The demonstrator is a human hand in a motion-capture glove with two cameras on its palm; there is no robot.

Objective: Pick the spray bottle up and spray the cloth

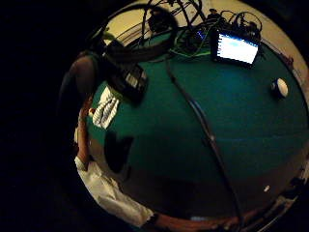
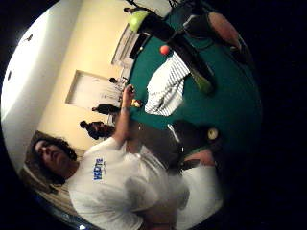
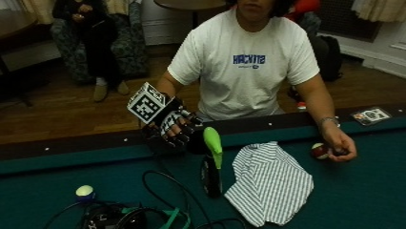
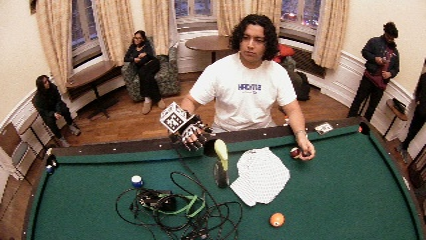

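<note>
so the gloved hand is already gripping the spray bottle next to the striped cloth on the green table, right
Not quite. In the outside view the gloved right hand hovers above the table's near rail, apart from the spray bottle, its fingers loosely curled and holding nothing. The rest is right: the bottle stands upright beside the striped cloth on the green table.

We see a dark spray bottle with a bright green trigger head point(image 3: 212, 164) standing upright on the green felt of the pool table point(image 3: 355, 191), near the rail on the person's side. Just beside it lies a white cloth with thin dark stripes point(image 3: 269, 183), rumpled and spread flat on the felt; whether its edge touches the bottle's base, we cannot tell.
</note>
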